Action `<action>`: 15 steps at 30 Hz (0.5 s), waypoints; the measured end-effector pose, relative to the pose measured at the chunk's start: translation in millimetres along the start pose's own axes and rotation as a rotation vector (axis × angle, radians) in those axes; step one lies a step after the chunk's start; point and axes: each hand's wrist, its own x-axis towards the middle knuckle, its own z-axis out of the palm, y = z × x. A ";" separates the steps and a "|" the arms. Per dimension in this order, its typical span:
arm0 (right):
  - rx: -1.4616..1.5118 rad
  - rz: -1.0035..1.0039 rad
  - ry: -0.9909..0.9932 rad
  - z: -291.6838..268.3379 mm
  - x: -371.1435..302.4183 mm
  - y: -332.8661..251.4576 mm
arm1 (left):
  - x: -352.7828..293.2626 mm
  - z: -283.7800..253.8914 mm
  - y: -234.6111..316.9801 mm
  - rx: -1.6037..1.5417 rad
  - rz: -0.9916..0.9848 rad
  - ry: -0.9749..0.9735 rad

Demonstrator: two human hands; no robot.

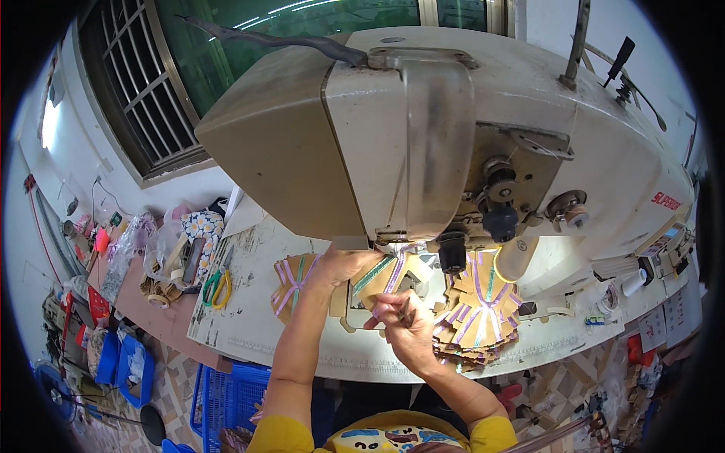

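A tan panel with green and purple trim strips (pixel 371 278) lies under the head of a large sewing machine (pixel 445 151). My left hand (pixel 346 266) holds the panel's left side close to the needle area, its fingertips partly hidden by the machine head. At the panel's near edge my right hand (pixel 408 325) is closed, thumb and forefinger pinching it. Something small and dark shows in the right palm; I cannot make out its kind. Beside the right hand rises a stack of similar tan panels (pixel 483 317). Another trimmed panel (pixel 294 283) lies left of my left wrist.
Green- and yellow-handled scissors (pixel 219 285) lie on the left of the white worktable (pixel 242 325). Bags and small items (pixel 181 249) crowd the table's far left. Blue crates (pixel 234 400) stand below the front edge. A yellow-rimmed lamp (pixel 516 260) hangs right of the needle area.
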 end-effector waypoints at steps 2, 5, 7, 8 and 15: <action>-0.001 -0.036 -0.007 3.4 1.8 3.5 | 5.7 -3.5 -2.2 0.065 0.039 -0.017; 0.012 -0.046 -0.022 9.7 4.0 9.0 | 18.5 -17.8 -19.2 0.027 0.058 -0.097; 0.038 -0.028 -0.015 14.5 7.3 10.4 | 23.7 -25.9 -14.7 0.316 0.168 -0.208; -0.012 -0.092 -0.014 16.0 11.3 14.8 | 24.3 -26.3 -14.2 0.315 0.170 -0.205; -0.040 -0.112 -0.007 11.1 8.6 15.5 | 13.8 -19.5 -5.0 0.426 0.152 -0.065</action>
